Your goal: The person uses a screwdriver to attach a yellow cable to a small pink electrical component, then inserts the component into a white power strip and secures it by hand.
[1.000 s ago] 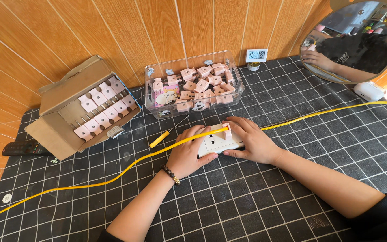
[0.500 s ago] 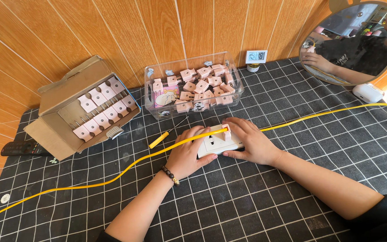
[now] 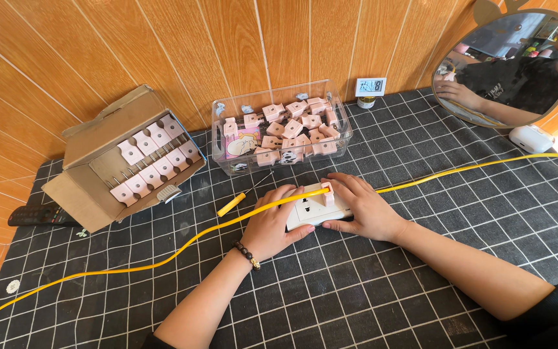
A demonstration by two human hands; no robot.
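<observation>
Both hands stay on the white socket plate (image 3: 311, 208) below the clear bin (image 3: 279, 129): left hand (image 3: 271, 223) steadies it, right hand (image 3: 360, 207) still presses a pink plug (image 3: 328, 193) in.

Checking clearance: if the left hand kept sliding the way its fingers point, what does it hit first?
The left hand points up-right and already rests on the white socket plate. Past it, probably the clear plastic box of pink plugs; depth is unclear.

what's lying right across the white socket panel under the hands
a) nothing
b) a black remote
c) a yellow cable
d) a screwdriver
c: the yellow cable runs over the top of the white socket panel, which the left hand and right hand hold from either side, while the screwdriver lies apart on the mat and the remote sits far left.
</observation>
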